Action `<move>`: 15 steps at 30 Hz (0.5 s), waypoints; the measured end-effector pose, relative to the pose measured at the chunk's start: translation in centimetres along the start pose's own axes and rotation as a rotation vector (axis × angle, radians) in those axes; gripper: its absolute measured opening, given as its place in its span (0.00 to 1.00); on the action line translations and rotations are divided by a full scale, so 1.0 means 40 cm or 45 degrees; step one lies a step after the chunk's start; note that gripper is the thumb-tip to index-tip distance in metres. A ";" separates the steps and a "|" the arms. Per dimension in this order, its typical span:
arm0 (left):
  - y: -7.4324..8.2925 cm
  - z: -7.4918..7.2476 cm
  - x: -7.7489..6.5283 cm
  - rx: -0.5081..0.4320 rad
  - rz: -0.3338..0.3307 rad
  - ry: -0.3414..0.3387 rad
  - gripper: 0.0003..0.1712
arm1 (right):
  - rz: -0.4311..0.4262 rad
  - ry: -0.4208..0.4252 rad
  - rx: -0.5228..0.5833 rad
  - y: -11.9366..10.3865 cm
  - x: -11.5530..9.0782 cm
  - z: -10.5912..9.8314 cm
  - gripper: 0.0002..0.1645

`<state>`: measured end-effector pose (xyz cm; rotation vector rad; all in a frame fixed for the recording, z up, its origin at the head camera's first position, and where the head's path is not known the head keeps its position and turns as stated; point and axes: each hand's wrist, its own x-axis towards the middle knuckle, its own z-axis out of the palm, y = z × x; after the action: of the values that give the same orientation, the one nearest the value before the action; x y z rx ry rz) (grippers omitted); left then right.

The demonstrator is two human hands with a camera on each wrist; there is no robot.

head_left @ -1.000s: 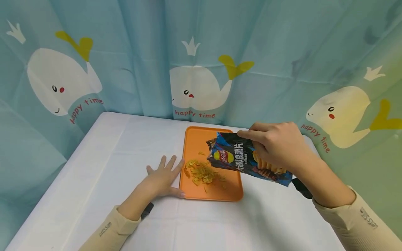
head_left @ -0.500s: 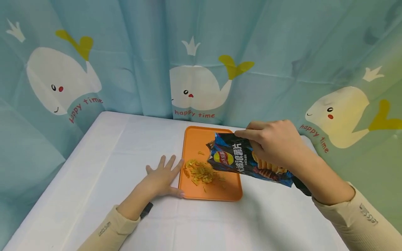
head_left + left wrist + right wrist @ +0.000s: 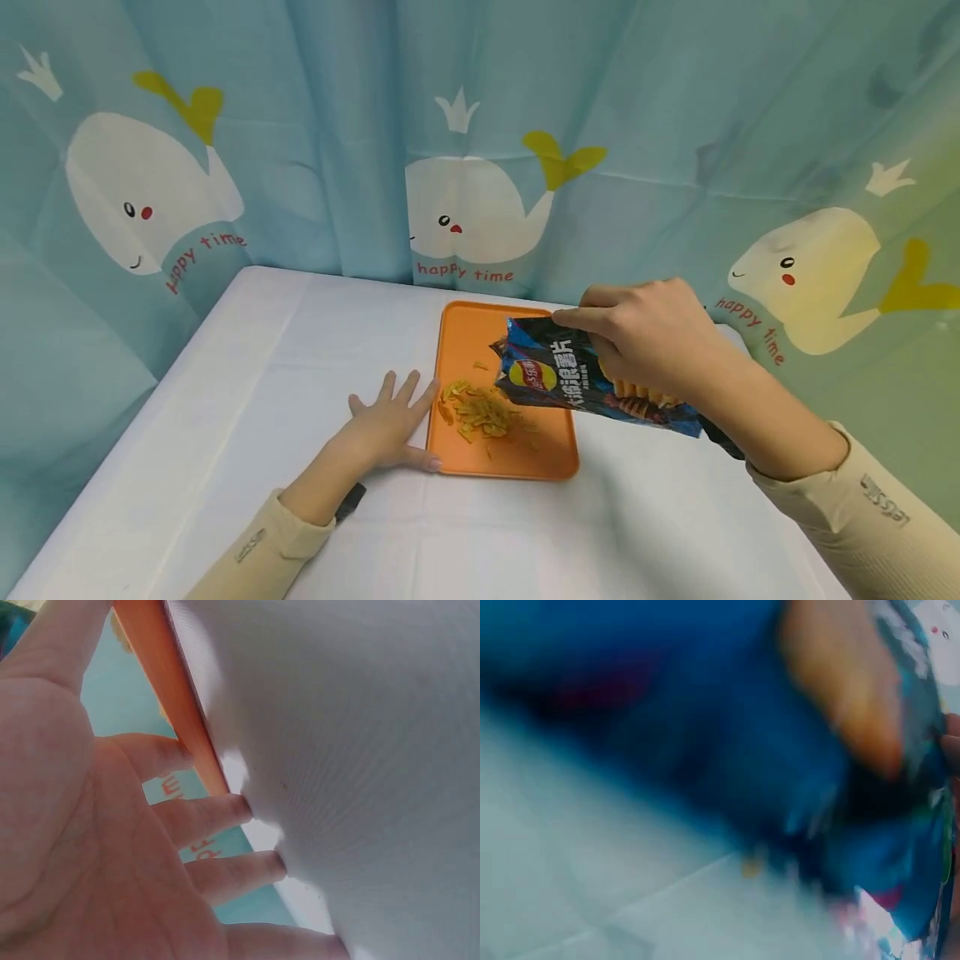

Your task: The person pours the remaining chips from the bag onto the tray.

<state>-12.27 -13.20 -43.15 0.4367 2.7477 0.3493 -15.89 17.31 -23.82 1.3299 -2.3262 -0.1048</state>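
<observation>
An orange tray (image 3: 536, 458) lies on the table, with a heap of yellow chip pieces (image 3: 480, 410) on it. My left hand (image 3: 382, 427) has its fingers spread on the tablecloth, thumb and index finger touching the tray's left side. In the left wrist view the fingertips meet the cloth along the orange rim (image 3: 169, 675). Above the tray's right half, my right hand (image 3: 645, 333) grips a dark blue chip bag (image 3: 558, 367) by its upper edge. The bag lies on its side in the air, its torn end over the chips. In the right wrist view the bag (image 3: 705, 727) is blurred.
A white cloth covers the table (image 3: 300, 358). Behind it hangs a blue curtain (image 3: 337, 125) with whale prints, close to the table's back edge. The bag hides part of the tray's right side.
My right hand has shifted slightly left and up with the chip bag, and the bag's rear end has risen a little. The left hand and the chip heap look nearly the same.
</observation>
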 end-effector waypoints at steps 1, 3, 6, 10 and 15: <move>0.001 0.000 0.002 -0.002 -0.001 -0.004 0.71 | -0.008 -0.006 -0.008 0.001 -0.001 0.000 0.22; 0.002 0.001 0.003 -0.002 -0.005 -0.009 0.71 | -0.018 -0.009 -0.010 0.001 0.000 0.002 0.22; 0.000 0.004 0.002 -0.003 -0.005 -0.007 0.71 | -0.026 -0.038 -0.020 -0.001 0.001 0.004 0.22; -0.002 0.005 0.003 -0.003 -0.007 -0.001 0.71 | -0.005 -0.041 -0.019 -0.003 0.000 0.000 0.22; -0.004 0.006 0.005 -0.001 -0.001 0.002 0.71 | -0.001 -0.002 -0.021 0.001 -0.002 -0.009 0.23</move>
<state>-12.41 -13.23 -43.48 0.4351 2.7493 0.3502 -15.72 17.46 -23.51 1.3234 -2.3211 -0.1246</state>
